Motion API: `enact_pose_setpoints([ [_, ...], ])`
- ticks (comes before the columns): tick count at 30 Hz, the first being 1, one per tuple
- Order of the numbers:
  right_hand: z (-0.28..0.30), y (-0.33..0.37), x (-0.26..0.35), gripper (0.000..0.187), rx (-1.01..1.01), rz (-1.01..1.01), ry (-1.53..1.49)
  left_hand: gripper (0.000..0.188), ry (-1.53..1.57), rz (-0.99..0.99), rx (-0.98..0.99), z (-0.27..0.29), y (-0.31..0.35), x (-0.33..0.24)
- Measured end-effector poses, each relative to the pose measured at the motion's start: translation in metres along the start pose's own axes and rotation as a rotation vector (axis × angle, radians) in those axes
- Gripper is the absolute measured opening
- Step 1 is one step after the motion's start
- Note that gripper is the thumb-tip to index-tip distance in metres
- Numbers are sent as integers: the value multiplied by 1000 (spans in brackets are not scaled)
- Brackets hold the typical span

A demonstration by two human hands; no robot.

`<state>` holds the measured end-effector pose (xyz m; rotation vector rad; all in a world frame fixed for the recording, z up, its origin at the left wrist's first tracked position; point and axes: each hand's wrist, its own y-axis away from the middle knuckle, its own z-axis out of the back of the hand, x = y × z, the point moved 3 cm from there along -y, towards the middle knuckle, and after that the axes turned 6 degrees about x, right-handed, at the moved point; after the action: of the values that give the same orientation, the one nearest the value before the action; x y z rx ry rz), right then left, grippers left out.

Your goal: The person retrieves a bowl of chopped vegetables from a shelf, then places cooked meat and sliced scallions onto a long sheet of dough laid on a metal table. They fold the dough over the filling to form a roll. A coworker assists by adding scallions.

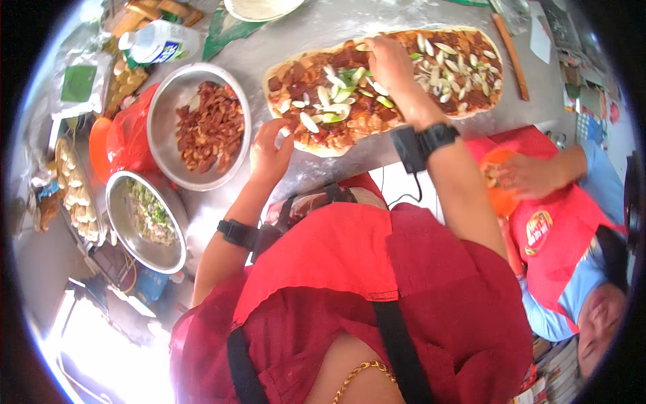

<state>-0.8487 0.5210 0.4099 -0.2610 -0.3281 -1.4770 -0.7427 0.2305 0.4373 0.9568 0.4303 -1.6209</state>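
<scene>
Dough (360,121) lay meat-topped on the metal table (243,50); right hand (391,66) above, left hand (270,158) beside its edge; I couldn't tell whether either gripped anything. A dipping right wristband (439,137) could drag scallion slices (309,122) loose.

You get bright light over metal counter (336,17); hard white glare burns out lower left. Large steel bowl (161,135) gives you soft highlights. Your fisheye rim goes black, blue-fringed; straight edges bent, small details soft.
</scene>
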Motion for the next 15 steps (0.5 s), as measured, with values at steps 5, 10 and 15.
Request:
enact_pose_setpoints([
  [5,-17,-19,-2,29,56,100,205,32,-7,26,-71,13,29,15],
  [10,5,5,11,20,152,44,31,37,-30,-39,-36,6,15,10],
  [15,4,35,47,14,273,165,-137,33,-276,-289,71,-23,-21,-14],
])
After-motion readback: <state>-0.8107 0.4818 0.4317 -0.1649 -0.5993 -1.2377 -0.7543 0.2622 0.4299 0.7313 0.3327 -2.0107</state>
